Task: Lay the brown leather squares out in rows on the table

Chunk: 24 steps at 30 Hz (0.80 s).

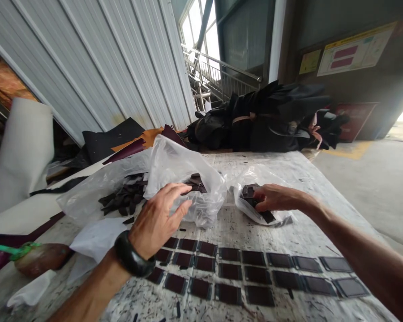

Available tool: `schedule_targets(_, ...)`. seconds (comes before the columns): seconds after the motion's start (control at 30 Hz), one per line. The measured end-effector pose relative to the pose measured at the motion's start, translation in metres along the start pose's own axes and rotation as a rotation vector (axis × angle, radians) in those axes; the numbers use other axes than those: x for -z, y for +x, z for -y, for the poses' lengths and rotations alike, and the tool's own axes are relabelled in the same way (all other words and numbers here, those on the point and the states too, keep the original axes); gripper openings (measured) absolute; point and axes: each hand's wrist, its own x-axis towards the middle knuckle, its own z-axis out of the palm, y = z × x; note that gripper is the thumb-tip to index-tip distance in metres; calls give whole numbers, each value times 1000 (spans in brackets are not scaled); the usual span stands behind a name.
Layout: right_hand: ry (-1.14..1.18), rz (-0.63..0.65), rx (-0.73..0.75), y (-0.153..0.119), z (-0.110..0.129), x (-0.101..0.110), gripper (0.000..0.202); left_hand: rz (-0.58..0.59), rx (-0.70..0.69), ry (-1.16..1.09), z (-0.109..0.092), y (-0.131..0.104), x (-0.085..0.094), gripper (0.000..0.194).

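Observation:
My right hand [267, 197] reaches into a clear plastic bag [245, 208] on the right, its fingers closed on dark flat pieces [250, 191] in the bag's mouth. How many pieces are between the fingers I cannot tell. My left hand [159, 217], with a black bangle [130, 255] at the wrist, hovers with fingers apart before a larger clear plastic bag [174, 156]. Dark pieces [196, 181] show inside that bag. Below both hands, small dark rectangular pieces [230, 270] lie in rows on the worktable [290, 232].
Dark strips [124, 197] spill from another plastic bag at the left. A brown rounded object with a green tie [36, 259] sits at the left front. Black bundled material [262, 120] is heaped at the table's far edge. A white roll [23, 156] stands at far left.

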Motion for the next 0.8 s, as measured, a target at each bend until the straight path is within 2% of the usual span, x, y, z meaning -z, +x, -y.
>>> schedule_targets(0.07, -62, 33, -39, 4, 2, -3, 14, -3, -52, -13, 0, -4, -4, 26)
schedule_targets(0.13, -127, 43, -71, 8, 5, -5, 15, 10, -75, -2, 3, 1, -8, 25)
schedule_targets(0.23, -183, 56, -65, 12, 9, -6, 18, -37, -116, 7, 2, 10, -13, 23)
schedule_targets(0.4, -143, 87, -34, 17, 5, -3, 22, -232, -360, -19, -28, -4, -17, 22)
schedule_targets(0.47, -112, 64, -44, 18, 2, 1, 21, -254, -424, -76, -43, -14, -20, 22)
schedule_targets(0.57, -100, -67, -85, 17, -3, 11, 23, -162, -421, -229, -63, -28, -29, 23)
schedule_targets(0.67, -121, -245, -143, 14, -3, 17, 26, 29, -338, -450, -74, -38, -43, 22)
schedule_targets(0.73, -113, -335, -172, 11, -2, 16, 25, 144, -202, -590, -78, -42, -53, 21)
schedule_targets(0.8, -66, -391, -183, 6, -2, 13, 25, 247, -8, -705, -81, -43, -61, 19)
